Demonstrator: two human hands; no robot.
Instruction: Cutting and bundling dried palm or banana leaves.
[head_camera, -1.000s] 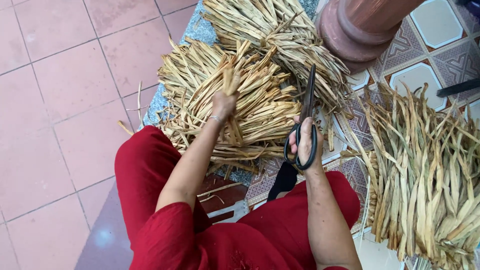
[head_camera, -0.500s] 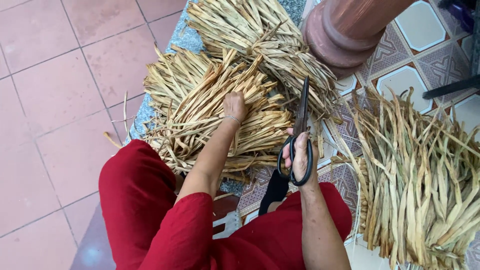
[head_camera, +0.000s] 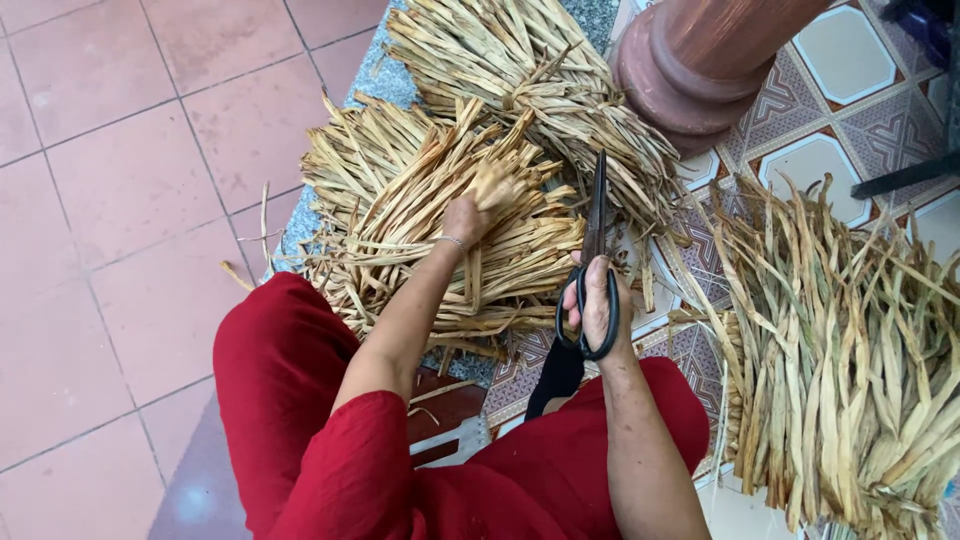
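Note:
My left hand (head_camera: 478, 207) is closed on a bunch of dried straw-coloured leaf strips (head_camera: 500, 185) at the top of a cut pile (head_camera: 400, 200) lying in front of my knees. My right hand (head_camera: 596, 300) grips the black loop handles of large scissors (head_camera: 596, 235); the closed blades point away from me, beside the pile's right edge. A thin bracelet circles my left wrist. I sit in red clothes.
A second heap of strips (head_camera: 500, 50) lies farther away. A big pile of long uncut leaves (head_camera: 850, 350) fills the right side. A round reddish pillar base (head_camera: 690, 70) stands at the top right. Pink floor tiles (head_camera: 110, 200) extend left; patterned tiles (head_camera: 840, 90) lie right.
My left hand has slid a little farther up the pile and closed on a bunch of strips. The right hand with the scissors has stayed in place.

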